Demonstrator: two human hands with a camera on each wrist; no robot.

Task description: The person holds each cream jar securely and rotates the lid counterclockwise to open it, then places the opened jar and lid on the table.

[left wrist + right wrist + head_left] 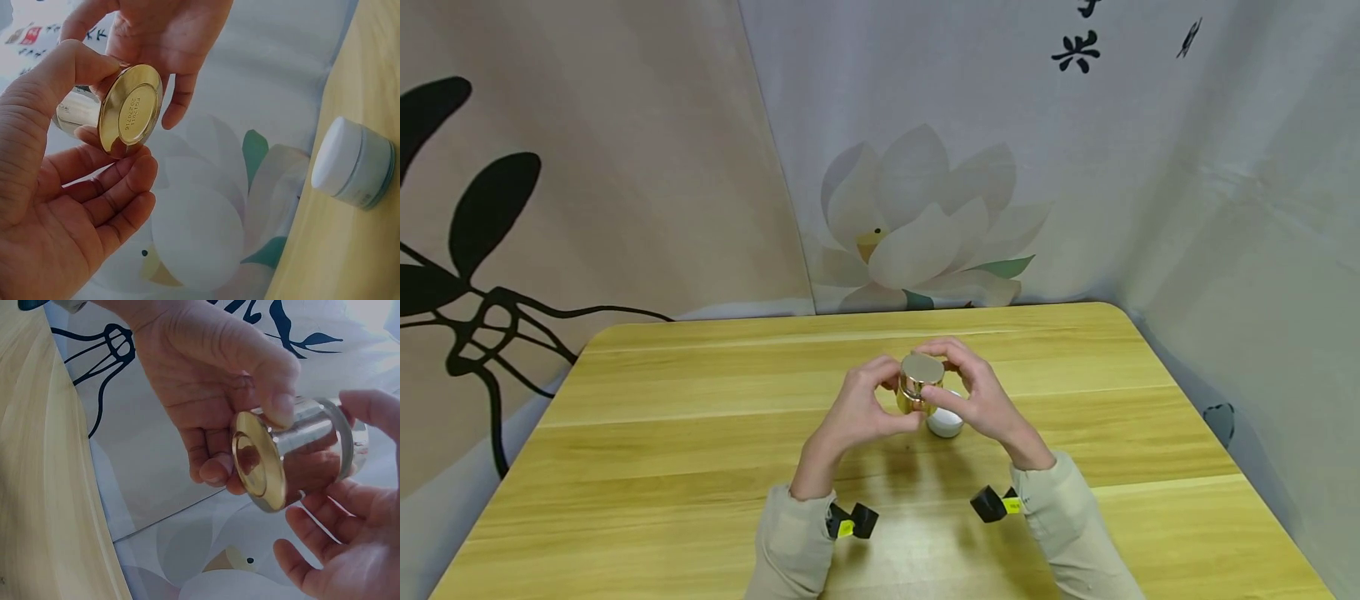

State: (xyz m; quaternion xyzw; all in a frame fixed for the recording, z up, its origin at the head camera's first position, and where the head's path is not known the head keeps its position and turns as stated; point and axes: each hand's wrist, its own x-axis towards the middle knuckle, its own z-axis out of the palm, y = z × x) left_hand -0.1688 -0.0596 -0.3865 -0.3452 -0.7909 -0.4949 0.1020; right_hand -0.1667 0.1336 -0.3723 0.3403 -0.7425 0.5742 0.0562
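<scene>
Above the table, both hands hold up a shiny gold jar (pixel 921 367) with a flat round top. My left hand (pixel 859 408) grips it from the left, thumb and fingers curled round the lower body. The right hand (pixel 983 402) pinches the upper part between thumb and fingers. Printed digits show on the jar's gold base (pixel 139 112) in the left wrist view. In the right wrist view, a pale ring (pixel 342 440) runs round the jar near its upper end. Whether the top is loose cannot be told. Behind the right thumb, a small white-lidded jar (pixel 945 423) stands on the table.
The wooden table (pixel 662 467) has rounded far corners. A printed curtain (pixel 970 167) with a lotus and black leaves hangs just behind it. Each wrist carries a small black camera (pixel 865 521) over a beige sleeve (pixel 790 546).
</scene>
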